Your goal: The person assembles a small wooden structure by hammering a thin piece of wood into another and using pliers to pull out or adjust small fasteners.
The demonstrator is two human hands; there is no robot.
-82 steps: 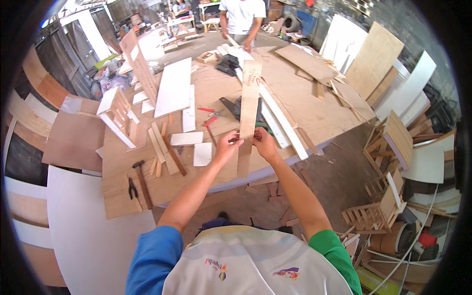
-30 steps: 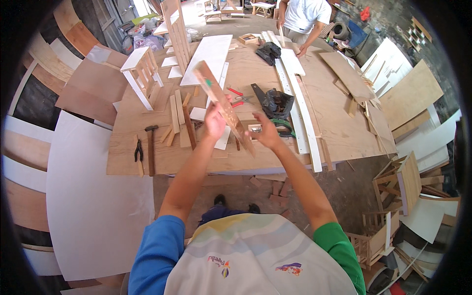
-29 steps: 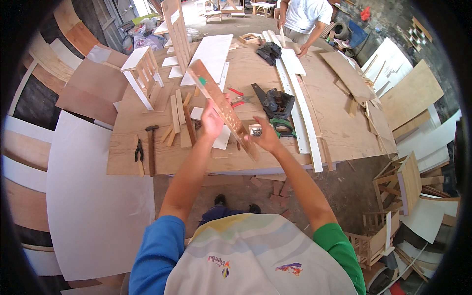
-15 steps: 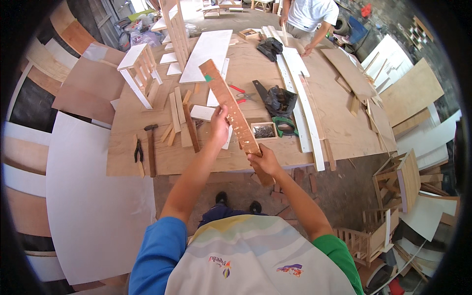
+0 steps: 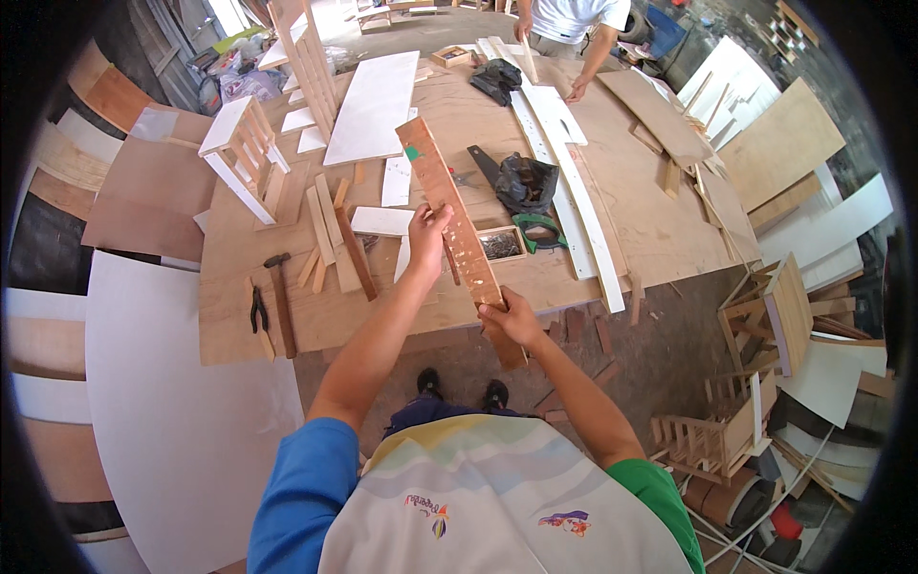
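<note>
A long brown plank with pale specks and a green patch slants across the middle of the view. My left hand grips its left edge around mid-length, fingers closed on it. Lower down, my right hand is closed on the plank near its bottom end. Just right of the plank lie a wooden box of nails, a saw with a green handle and a black plastic bag. At the worktable's front left are a hammer and black pliers.
The plywood worktable also bears white boards, wood strips and a small slatted frame. A co-worker handles pieces at the far side. Leaning panels and stacked wooden furniture pieces crowd the right.
The plank was upright showing a pale stamped face; it now slants, brown face up. My right hand moved down to grip near its bottom end. The plank barely moved in the last half second.
</note>
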